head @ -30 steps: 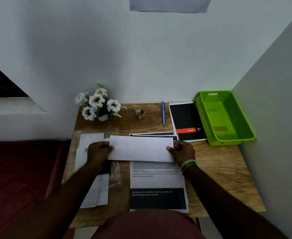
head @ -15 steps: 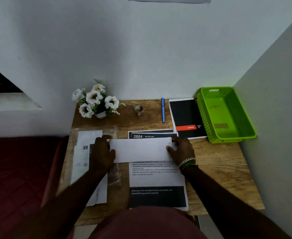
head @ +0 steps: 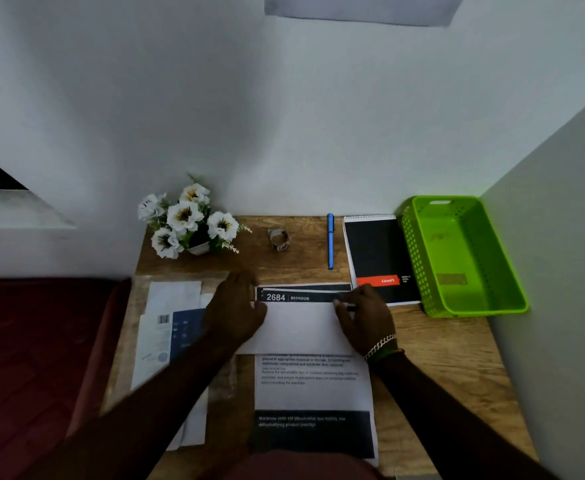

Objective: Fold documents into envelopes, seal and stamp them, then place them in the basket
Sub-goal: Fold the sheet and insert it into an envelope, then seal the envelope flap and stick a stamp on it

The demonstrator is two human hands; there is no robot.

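A folded white sheet [head: 301, 327] lies flat across the printed documents [head: 313, 389] in the middle of the wooden table [head: 457, 368]. My left hand [head: 235, 313] presses down on its left end, fingers spread. My right hand [head: 363, 313] presses its right end, fingertips at the upper edge. The dark header strip [head: 301, 296] reading "2684 BEDROOM" shows just beyond the fold. A pile of white envelopes [head: 170, 327] in clear plastic lies to the left. The green basket [head: 419, 258] stands at the far right, with nothing in it.
A pot of white flowers [head: 187, 223] stands at the back left. A small tape roll [head: 279, 239], a blue pen [head: 330, 241] and a black notebook [head: 377, 258] lie along the back. White walls close in behind and on the right.
The folded sheet has gone from held slightly raised to lying flat on the documents. Both hands have shifted from gripping its ends to pressing on top of it.
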